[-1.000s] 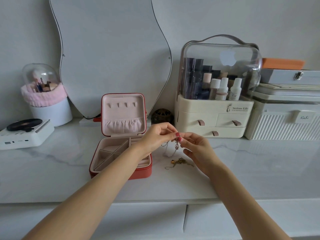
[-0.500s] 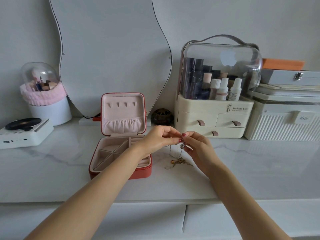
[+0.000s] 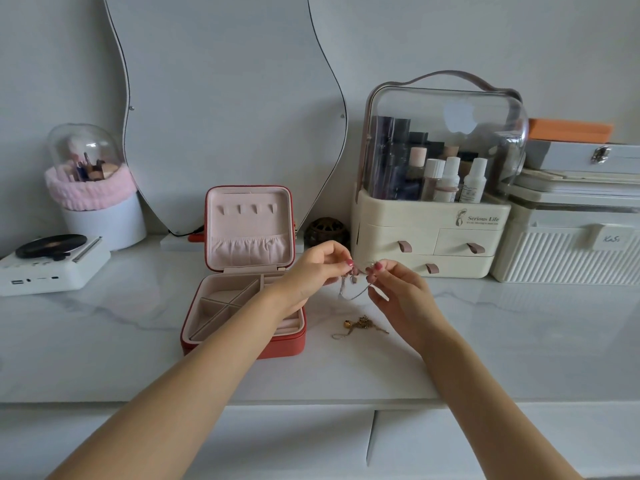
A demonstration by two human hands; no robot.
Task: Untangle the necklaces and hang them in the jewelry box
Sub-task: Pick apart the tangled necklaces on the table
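1. Here, a person's left hand (image 3: 311, 271) and right hand (image 3: 398, 289) meet above a marble counter (image 3: 502, 341), fingertips nearly touching.
2. Both hands pinch a silver chain (image 3: 351, 292) between thumb and fingers; the chain sags in a loop below and between them, clear of the counter.
3. A small pendant hangs from the chain just under the left fingertips; its detail is too small to read.
4. A gold necklace (image 3: 360, 327) lies bunched on the counter directly beneath the hands, nearer the right wrist, touching neither hand.
5. A red box (image 3: 242, 344) stands open just left of the left hand, whose wrist crosses over its right edge.
6. The box's pink lid (image 3: 247, 226) stands upright beyond the left hand, showing a row of four hooks and a gathered pocket; no chain hangs on them.
7. A cream organiser (image 3: 429, 237) with a clear dome sits beyond the right hand.
8. A curved mirror (image 3: 225, 98) leans on the wall beyond the left hand.
9. A white record player (image 3: 52, 265) sits far to the left of both hands.
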